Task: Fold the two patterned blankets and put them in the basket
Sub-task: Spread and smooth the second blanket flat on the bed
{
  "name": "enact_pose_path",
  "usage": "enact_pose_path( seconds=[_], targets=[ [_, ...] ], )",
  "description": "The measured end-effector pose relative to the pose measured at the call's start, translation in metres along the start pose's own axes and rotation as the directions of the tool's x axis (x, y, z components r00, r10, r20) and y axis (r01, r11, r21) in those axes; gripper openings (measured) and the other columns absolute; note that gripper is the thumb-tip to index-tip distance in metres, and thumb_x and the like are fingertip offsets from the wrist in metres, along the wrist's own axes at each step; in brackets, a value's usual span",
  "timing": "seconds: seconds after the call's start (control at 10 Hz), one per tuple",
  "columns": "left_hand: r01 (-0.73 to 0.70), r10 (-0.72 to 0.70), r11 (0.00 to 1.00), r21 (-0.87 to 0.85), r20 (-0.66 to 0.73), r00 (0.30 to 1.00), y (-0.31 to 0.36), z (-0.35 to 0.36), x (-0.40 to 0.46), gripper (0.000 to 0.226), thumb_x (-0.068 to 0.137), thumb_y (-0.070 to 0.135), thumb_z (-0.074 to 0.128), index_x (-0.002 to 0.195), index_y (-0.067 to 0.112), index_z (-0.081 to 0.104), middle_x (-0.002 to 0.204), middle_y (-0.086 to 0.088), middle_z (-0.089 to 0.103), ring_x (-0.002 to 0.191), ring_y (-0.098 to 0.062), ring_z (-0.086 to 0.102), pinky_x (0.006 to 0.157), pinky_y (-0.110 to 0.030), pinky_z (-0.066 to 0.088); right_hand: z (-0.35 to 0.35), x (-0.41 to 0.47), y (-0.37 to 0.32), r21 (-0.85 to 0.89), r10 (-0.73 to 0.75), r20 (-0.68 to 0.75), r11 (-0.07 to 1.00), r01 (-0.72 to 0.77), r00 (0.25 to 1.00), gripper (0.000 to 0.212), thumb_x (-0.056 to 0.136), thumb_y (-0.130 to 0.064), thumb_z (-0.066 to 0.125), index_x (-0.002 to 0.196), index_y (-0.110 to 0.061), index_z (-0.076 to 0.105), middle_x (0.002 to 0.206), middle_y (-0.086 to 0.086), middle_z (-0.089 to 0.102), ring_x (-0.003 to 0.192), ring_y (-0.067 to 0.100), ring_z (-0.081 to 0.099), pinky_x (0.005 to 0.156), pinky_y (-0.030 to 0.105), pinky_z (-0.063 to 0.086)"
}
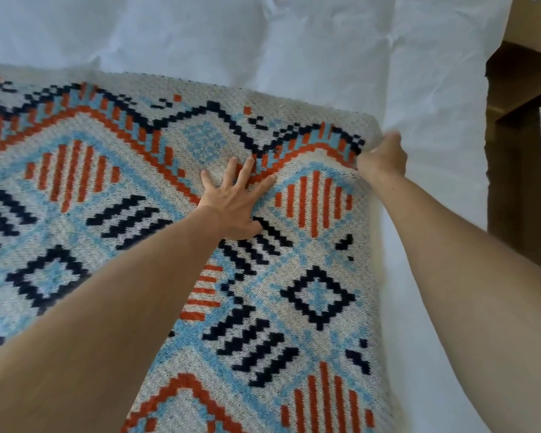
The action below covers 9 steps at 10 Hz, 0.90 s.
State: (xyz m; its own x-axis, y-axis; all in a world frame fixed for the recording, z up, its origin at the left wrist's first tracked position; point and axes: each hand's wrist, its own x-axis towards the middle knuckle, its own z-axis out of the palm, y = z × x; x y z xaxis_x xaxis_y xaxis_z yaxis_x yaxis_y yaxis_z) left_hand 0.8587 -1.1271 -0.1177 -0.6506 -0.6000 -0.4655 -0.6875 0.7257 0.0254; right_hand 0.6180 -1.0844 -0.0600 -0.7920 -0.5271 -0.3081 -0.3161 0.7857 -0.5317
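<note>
Patterned blanket (156,232): knitted, cream ground with rust-orange, light blue and navy geometric motifs (diamonds, stripes, stepped bars). Spread across a white bed sheet (325,51), covering the left and centre of the view; its far edge runs from upper left to a corner at the right.

Left hand (231,201): palm down, flat on the blanket near the far edge, fingers straight and fanned wide, pressing the knit.

Right hand (383,157): at the blanket's far right corner, fingers curled round the edge, which is bunched and slightly raised there; fingertips blurred.

Both forearms bare, reaching in from the lower edge of the view.

White sheet: wrinkled, visible beyond the blanket and along its right side.

Wooden furniture (519,170): brown, beside the bed at far right; exact kind cannot be told.
</note>
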Motion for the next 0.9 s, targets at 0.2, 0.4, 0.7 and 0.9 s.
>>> enact_pose_path(
  seconds=[0.2,0.4,0.7,0.9],
  targets=[
    [-0.029,0.027,0.999,-0.018,-0.105,0.994,-0.001,0.014,0.005,0.091,0.08,0.075,0.032,0.146,0.042,-0.021,0.155,-0.009,-0.029,0.142,-0.039,-0.023,0.101,-0.077,0.001,0.007,0.017,0.008,-0.397,-0.479,-0.248,0.843,0.362,0.842,0.038,0.082,0.0,0.059,0.118,-0.008,0.046,0.124,0.017,0.041,0.11,0.031,0.044,0.088,0.038,0.044],
    [0.006,-0.006,1.0,0.012,-0.045,0.999,0.002,0.021,0.013,0.092,0.076,0.078,0.024,0.145,0.041,-0.024,0.153,-0.01,-0.034,0.14,-0.04,-0.027,0.101,-0.079,0.0,0.023,0.029,0.027,-0.041,-0.099,-0.115,0.995,0.095,0.988,0.059,0.082,-0.025,0.061,0.134,-0.022,0.035,0.133,0.009,0.04,0.12,0.028,0.043,0.101,0.041,0.039],
    [0.033,-0.036,0.999,0.035,0.094,0.995,0.006,0.007,0.018,0.096,0.077,0.083,0.029,0.144,0.042,-0.026,0.152,-0.009,-0.036,0.139,-0.039,-0.029,0.1,-0.079,0.003,0.008,0.046,-0.018,0.003,-0.221,-0.19,0.974,0.226,0.957,0.031,0.086,0.001,0.046,0.108,-0.016,0.058,0.122,0.008,0.049,0.095,0.014,0.05,0.075,0.019,0.037],
    [0.044,-0.047,0.998,0.038,0.103,0.994,0.007,0.005,0.017,0.096,0.076,0.083,0.029,0.144,0.042,-0.026,0.152,-0.01,-0.036,0.139,-0.04,-0.029,0.1,-0.079,0.003,-0.018,0.035,-0.027,-0.22,-0.633,-0.34,0.773,0.596,0.696,0.045,0.073,0.015,0.039,0.109,-0.01,0.05,0.119,0.012,0.041,0.099,0.013,0.042,0.076,0.018,0.041]
  ],
)
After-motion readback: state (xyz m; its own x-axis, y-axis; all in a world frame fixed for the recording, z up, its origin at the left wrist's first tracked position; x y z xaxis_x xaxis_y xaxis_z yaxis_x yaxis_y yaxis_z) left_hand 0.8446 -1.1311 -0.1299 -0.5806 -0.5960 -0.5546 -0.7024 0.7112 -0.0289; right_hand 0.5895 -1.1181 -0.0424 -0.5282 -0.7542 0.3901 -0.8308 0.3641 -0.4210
